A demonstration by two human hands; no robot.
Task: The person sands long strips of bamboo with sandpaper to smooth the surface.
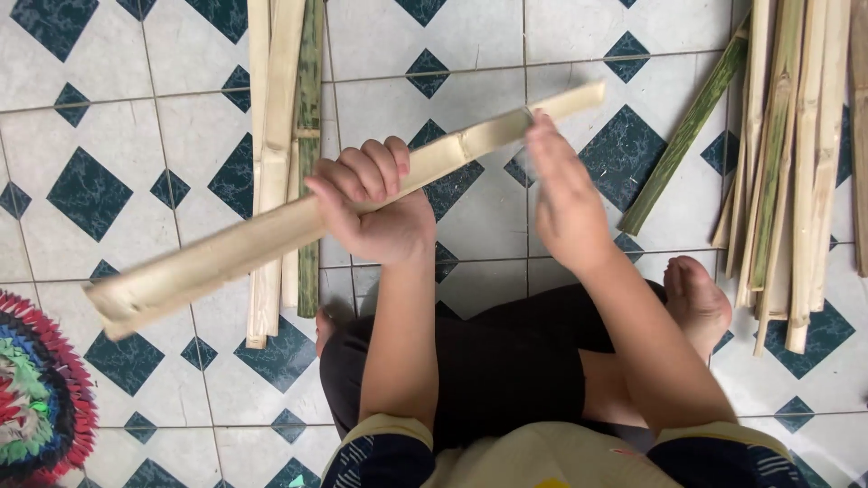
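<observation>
Left hand (pixel 371 203) fist-grips long pale bamboo strip (pixel 226 248), held slantwise above tiled floor (pixel 99 117). Right hand (pixel 565 194), fingers straight together, touches strip's upper part. Bamboo bundles flank: left pile (pixel 280 108), right pile (pixel 796 163). Woven mat (pixel 36 398) lower left.

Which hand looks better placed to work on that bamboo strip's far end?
The right hand, probably: its fingers already touch the bamboo strip near its upper right end. The left hand is wrapped round the middle, holding it up.

Your one camera sits on your head and looks straight down, close over your hands and lap, onto the tiled floor (pixel 470 54)
</observation>
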